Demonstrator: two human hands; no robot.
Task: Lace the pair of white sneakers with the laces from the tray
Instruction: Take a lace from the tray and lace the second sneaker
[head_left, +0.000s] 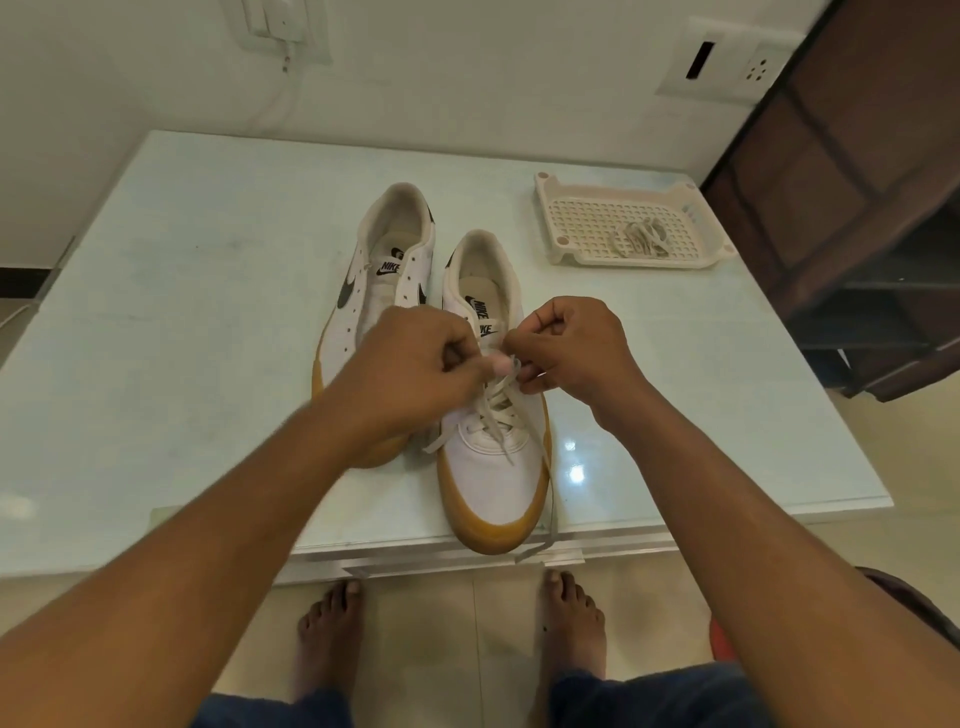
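Both hands pinch lace over near sneaker.

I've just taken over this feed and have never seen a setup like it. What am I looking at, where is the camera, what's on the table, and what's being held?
There is no machine here: a person works with two bare hands. The single picture comes from a camera worn on their head, looking forward and down, so both arms enter from the bottom. On the table two white sneakers stand side by side. The right sneaker is partly laced. The left hand and the right hand both pinch its lace above the eyelets, and one loose end trails past the toe. The left sneaker has no lace yet. A tray at the back right holds the second lace, bundled up.
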